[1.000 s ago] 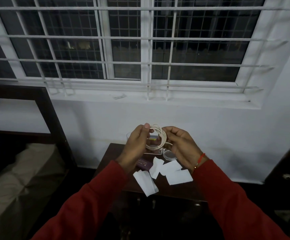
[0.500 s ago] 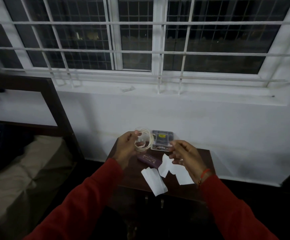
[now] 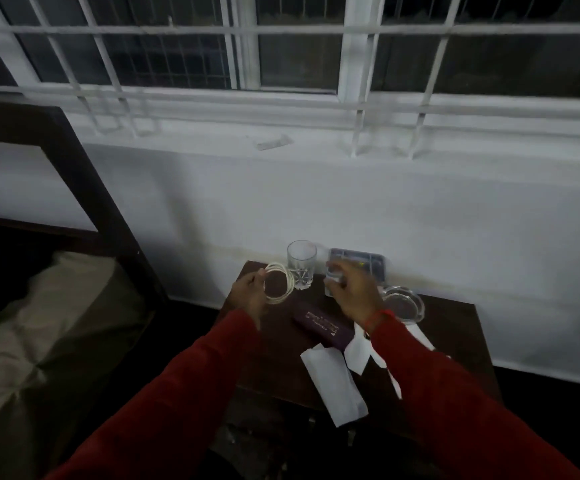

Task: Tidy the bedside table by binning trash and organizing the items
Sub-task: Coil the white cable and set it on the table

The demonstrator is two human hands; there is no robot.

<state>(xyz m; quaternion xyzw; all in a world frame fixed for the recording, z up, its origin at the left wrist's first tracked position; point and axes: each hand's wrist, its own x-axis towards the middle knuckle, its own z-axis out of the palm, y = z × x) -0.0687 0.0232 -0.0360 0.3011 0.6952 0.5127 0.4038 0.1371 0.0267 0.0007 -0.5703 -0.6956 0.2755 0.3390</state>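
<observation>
Head view: coiled white cable [image 3: 279, 283] carried left of glass [image 3: 301, 264] since earlier frame, now pinched in left hand [image 3: 251, 296] fingers above worktop [image 3: 454, 327]. Right hand [image 3: 352, 292] shifted right of glass toward clear box [image 3: 368, 263]; fingers curled, grip cannot be told. Paper scraps [image 3: 333, 386] left unbinned, near of glass.

White window grille [image 3: 350, 29] spans top, dark panes behind. White sill [image 3: 316, 147] below it, small flat pale object [image 3: 273, 143] lying on sill, blurred, can't ID. White wall [image 3: 316, 209] under sill, faint stain line low down. Dark wooden bed frame [image 3: 73, 161] at left, beige mattress [image 3: 39, 341] below it. Dark floor strip [image 3: 541, 379] along wall base at right.
</observation>
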